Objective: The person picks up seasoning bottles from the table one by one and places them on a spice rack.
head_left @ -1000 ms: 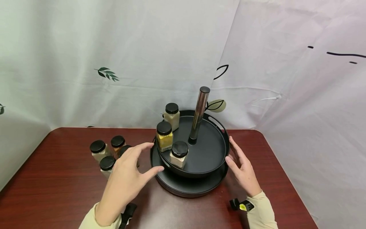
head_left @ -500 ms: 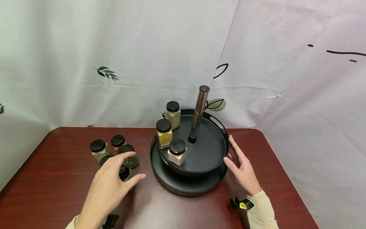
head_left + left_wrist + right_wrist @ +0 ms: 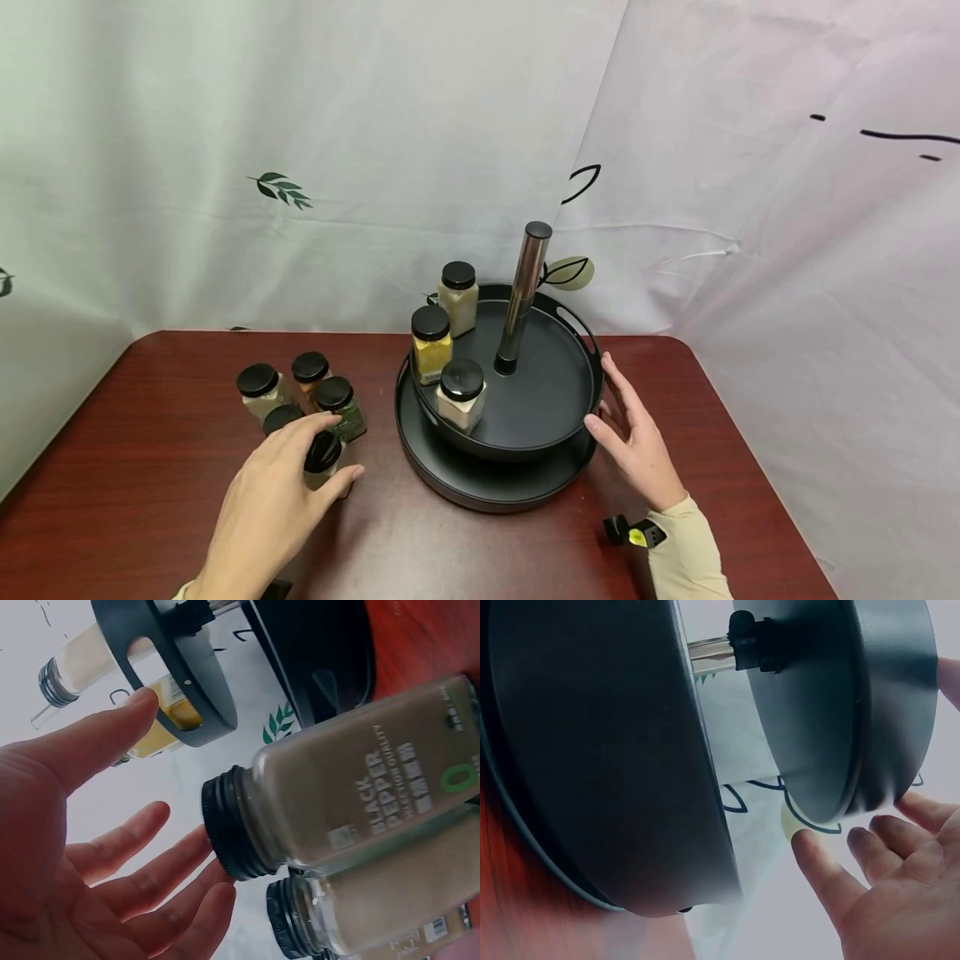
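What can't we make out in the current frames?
Head: most of the body of the jar behind the left hand, hidden by that hand.
Head: any writing on the yellow jar, too small.
Left wrist: bottom end of the black pepper jar, partly cut by right edge.
Right wrist: part of the lower tray, cut by left edge.

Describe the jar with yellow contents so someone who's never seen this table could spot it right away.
Find the black two-tiered stand on the reddish-brown table. On the left side of its upper tray in the head view, look for the middle jar of three. Bright yellow contents set it apart from the two pale-filled jars flanking it.
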A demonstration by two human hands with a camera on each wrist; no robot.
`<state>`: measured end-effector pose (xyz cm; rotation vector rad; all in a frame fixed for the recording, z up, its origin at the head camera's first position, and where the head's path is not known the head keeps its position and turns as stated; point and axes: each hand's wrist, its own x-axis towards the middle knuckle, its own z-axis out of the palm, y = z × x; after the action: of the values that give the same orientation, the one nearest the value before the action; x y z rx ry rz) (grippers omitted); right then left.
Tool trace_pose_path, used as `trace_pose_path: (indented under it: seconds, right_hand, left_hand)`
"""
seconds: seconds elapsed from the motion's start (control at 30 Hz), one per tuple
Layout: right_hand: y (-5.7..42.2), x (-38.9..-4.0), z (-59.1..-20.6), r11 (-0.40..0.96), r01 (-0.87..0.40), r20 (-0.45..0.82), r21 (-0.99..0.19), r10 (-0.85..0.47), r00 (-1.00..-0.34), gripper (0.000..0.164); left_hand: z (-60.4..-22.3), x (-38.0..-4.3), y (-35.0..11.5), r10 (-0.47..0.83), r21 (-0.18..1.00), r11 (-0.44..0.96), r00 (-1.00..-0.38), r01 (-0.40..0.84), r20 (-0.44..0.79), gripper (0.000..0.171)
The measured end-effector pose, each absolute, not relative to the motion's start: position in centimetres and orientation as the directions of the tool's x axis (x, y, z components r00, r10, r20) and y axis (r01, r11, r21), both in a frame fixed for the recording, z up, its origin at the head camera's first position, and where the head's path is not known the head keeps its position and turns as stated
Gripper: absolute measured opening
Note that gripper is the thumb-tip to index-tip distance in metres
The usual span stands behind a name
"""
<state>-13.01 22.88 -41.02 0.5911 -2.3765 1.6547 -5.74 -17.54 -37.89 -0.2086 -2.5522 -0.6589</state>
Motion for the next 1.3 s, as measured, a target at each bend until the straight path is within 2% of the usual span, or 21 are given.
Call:
trace_pose_path:
  seconds: [0.23, 0.47, 0.73, 0.83, 1.1, 1.3]
  right_hand:
    - [23.1, -13.0, -41.3, 0.346, -0.45, 0.396, -0.823, -0.218, -0.892, 0.073]
    - [23.1, -13.1, -41.3, 0.368, -0.54, 0.49, -0.757, -0.227, -0.841, 0.072]
    - [23.2, -13.3, -41.3, 0.369, -0.56, 0.525, -0.741, -0.2, -0.827, 0.048]
    - [23.2, -13.4, -41.4, 0.372, -0.57, 0.545, -0.733, -0.181, -0.819, 0.045]
    - [23.1, -13.3, -41.3, 0.308, -0.551, 0.521, -0.775, -0.18, -0.834, 0.048]
    - [23.0, -13.3, -41.0, 0.279, -0.532, 0.499, -0.799, -0.185, -0.846, 0.063]
  left_hand:
    - [-38.7, -5.6, -17.6, 0.015, 0.417, 0.877, -0.882, 0.238, 0.472, 0.062]
    - [-39.3, -5.5, -17.8, -0.014, 0.441, 0.874, -0.897, 0.204, 0.442, 0.066]
    - [-40.1, -5.5, -17.9, -0.059, 0.458, 0.879, -0.92, 0.136, 0.387, 0.071]
    - [-40.3, -5.4, -17.8, -0.071, 0.462, 0.88, -0.932, 0.109, 0.356, 0.073]
    - [-41.0, -5.4, -17.6, -0.061, 0.452, 0.882, -0.917, 0.136, 0.394, 0.077]
    - [-41.1, -5.3, -17.5, -0.077, 0.452, 0.886, -0.925, 0.108, 0.371, 0.079]
